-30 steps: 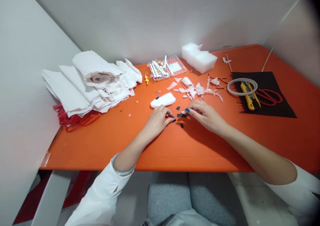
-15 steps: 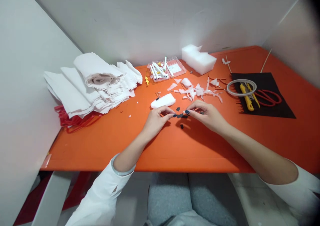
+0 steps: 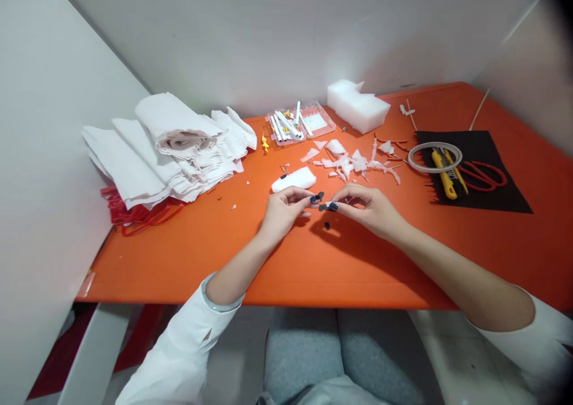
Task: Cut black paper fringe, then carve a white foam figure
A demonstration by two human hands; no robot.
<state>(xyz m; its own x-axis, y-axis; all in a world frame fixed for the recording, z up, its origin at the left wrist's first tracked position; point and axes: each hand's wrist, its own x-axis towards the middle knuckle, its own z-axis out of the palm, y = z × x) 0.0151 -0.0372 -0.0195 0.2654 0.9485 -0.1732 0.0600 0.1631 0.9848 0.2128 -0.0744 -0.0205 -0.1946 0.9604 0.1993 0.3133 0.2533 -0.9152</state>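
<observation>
My left hand (image 3: 283, 214) pinches a small black piece (image 3: 320, 196) between thumb and finger, over the orange table. Close to its right, my right hand (image 3: 367, 209) is closed in a pinch at another small dark piece (image 3: 323, 207). One loose black piece (image 3: 327, 225) lies on the table just below the fingertips. Behind my left hand rests a rounded white foam block (image 3: 294, 180) with a small dark bit at its left end.
White foam scraps (image 3: 347, 164) lie behind my hands. Farther back are a marker box (image 3: 320, 121) and a large foam block (image 3: 358, 107). Folded white sheets (image 3: 174, 145) fill the left. A tape ring (image 3: 414, 158), yellow cutters (image 3: 449, 185) and red scissors (image 3: 496, 184) are right, on black sheet (image 3: 505, 199).
My left fingertips have risen slightly, and the small black piece that lay behind them is now between them. My right hand still pinches, its fingertips slightly lower.
</observation>
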